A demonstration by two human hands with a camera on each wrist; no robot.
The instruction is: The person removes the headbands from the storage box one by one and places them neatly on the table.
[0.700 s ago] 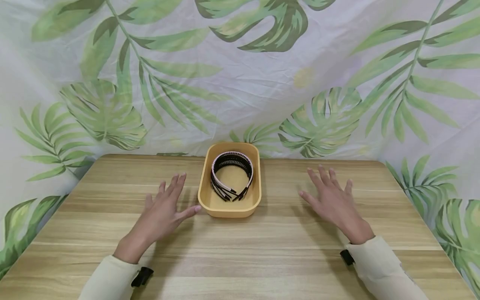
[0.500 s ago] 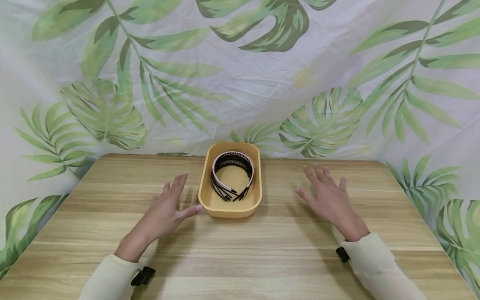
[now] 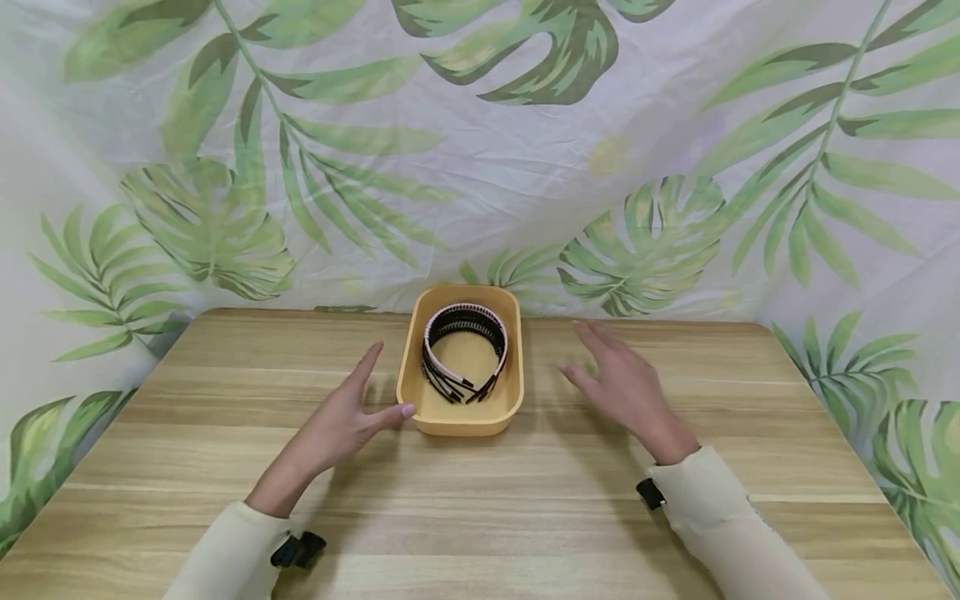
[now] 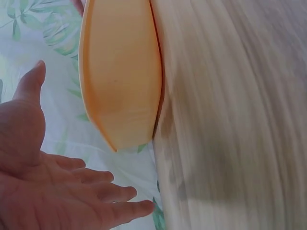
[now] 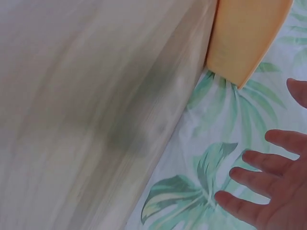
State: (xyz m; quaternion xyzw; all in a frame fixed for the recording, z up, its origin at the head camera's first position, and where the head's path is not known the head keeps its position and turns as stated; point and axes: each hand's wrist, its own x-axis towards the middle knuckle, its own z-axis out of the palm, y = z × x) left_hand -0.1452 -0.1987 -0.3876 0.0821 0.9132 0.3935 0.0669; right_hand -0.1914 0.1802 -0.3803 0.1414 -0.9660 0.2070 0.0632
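Observation:
A yellow rectangular bin (image 3: pixel 457 427) with rounded corners stands on the wooden table near its far edge. Several headbands (image 3: pixel 465 321), black and pale pink with dark tips, lie nested inside it. My left hand (image 3: pixel 337 425) is spread just left of the bin, its thumb tip overlapping the front left corner in the head view. In the left wrist view, the left palm (image 4: pixel 43 196) faces the bin's side wall (image 4: pixel 120 72) with fingers apart. On the other side, my right hand (image 3: pixel 626 387) hovers with straight fingers, a short gap from the bin. Neither hand holds anything.
The wood-grain table (image 3: pixel 465 517) stretches out in front of and beside the bin. Behind it hangs a pale cloth (image 3: pixel 480 192) printed with green leaves. Small black devices (image 3: pixel 297 550) sit at both cuffs.
My right hand has moved left toward the bin. The left hand has shifted slightly right, bringing its thumb to the bin's corner. The bin and headbands have stayed put.

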